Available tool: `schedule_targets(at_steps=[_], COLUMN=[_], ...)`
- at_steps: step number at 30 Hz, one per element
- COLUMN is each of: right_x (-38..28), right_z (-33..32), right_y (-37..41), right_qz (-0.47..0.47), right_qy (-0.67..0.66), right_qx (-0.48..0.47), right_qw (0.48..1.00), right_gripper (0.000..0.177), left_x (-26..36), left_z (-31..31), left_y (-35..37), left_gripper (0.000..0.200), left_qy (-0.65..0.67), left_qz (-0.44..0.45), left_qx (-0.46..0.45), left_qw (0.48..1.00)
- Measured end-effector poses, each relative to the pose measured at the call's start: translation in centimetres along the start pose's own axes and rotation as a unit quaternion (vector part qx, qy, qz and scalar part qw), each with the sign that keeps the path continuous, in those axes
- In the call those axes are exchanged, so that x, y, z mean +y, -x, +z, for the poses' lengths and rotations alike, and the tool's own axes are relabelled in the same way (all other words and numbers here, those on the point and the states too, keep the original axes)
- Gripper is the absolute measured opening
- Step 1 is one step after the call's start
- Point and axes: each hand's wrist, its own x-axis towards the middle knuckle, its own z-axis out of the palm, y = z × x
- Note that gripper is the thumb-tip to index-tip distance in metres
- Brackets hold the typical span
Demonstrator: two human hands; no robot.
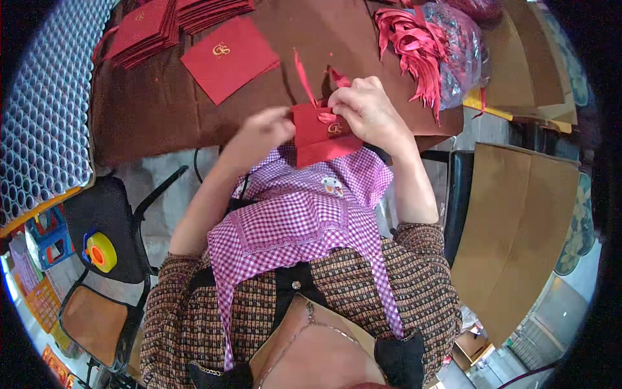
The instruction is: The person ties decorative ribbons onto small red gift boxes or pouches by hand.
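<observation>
A red paper bag with a gold emblem is held near the table's front edge, above the checked apron. My right hand pinches its upper right edge and the red ribbon, one end of which stands up above the bag. At the bag's left edge is my left hand, blurred by motion; its fingers are too smeared to tell whether they grip anything. Beyond the hands, a flat red bag with a gold emblem lies on the brown cloth.
Stacks of red bags lie at the back left. A bundle of red ribbons lies at the back right, beside clear plastic. Cardboard stands on the right, and a chair holding yellow tape is on the left.
</observation>
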Motion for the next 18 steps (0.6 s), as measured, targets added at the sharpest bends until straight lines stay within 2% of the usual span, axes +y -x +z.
schedule_targets(at_steps=[1,3,5,7,9,11,12,13,14,17,18], right_x=[0.0,-0.1,-0.4,-0.4,-0.2,0.3,0.6,1.2,2.5,3.4,3.3], right_z=[0.2,0.3,0.4,0.7,1.5,2.0,2.2,2.5,3.0,0.7,-0.9], right_y=[0.0,-0.1,-0.5,-0.9,-1.0,-1.3,-1.4,-1.5,-1.2,-0.6,-0.3], right_qz=[-0.004,-0.008,0.028,0.042,0.031,0.026,0.086,0.146,0.194,0.202,0.214], right_qy=[-0.018,-0.035,-0.060,-0.056,-0.078,-0.061,-0.109,-0.156,-0.219,-0.263,-0.140], right_qx=[0.001,0.004,-0.002,0.004,0.017,0.038,0.096,0.154,0.148,0.159,0.118], right_qw=[1.000,0.999,0.998,0.998,0.996,0.997,0.986,0.965,0.945,0.930,0.960], right_gripper=[0.004,0.005,0.012,0.017,0.017,0.016,0.015,0.015,0.016,0.021,0.031], left_x=[0.5,-0.7,-1.3,-1.0,-1.6,-0.8,-0.8,-0.8,-1.0,-1.7,-1.3], left_z=[1.6,2.5,2.7,2.8,2.6,2.4,2.2,2.0,1.8,1.2,1.4], left_y=[0.6,0.0,-0.4,-0.5,-0.6,-0.2,-0.2,-0.2,-0.2,-0.2,0.0], left_gripper=[0.028,0.029,0.030,0.031,0.030,0.030,0.030,0.027,0.024,0.025,0.025], left_qy=[0.037,0.017,-0.002,-0.131,-0.131,-0.194,-0.197,-0.142,-0.086,-0.056,-0.058], left_qz=[0.005,0.012,0.021,0.062,0.058,0.063,0.063,0.062,0.061,0.055,0.055], left_qx=[-0.051,-0.062,-0.079,-0.084,-0.086,-0.078,-0.081,-0.057,-0.032,-0.034,-0.037], left_qw=[0.998,0.998,0.997,0.986,0.986,0.976,0.975,0.986,0.994,0.996,0.996])
